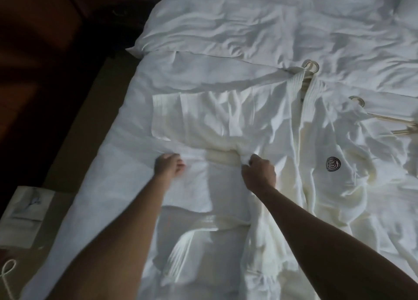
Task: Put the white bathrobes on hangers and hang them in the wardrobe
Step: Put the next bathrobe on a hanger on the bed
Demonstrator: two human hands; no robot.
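Note:
A white bathrobe [316, 154] with a dark round emblem lies spread on the bed, its sleeve stretched to the left. A hanger [311, 67] sits inside its collar, only the ring and a bit of the bar showing. My right hand [259, 171] pinches a bunch of robe fabric under the sleeve. My left hand [168, 165] is blurred, its fingers curled on white cloth at the sleeve's lower left. A second hanger [384, 121] lies on white cloth at the right edge.
The bed [226, 28] has a crumpled white duvet and pillows at the top. Dark wooden furniture [45, 39] stands along the left. A paper bag [24, 216] with a rope handle sits on the floor at lower left.

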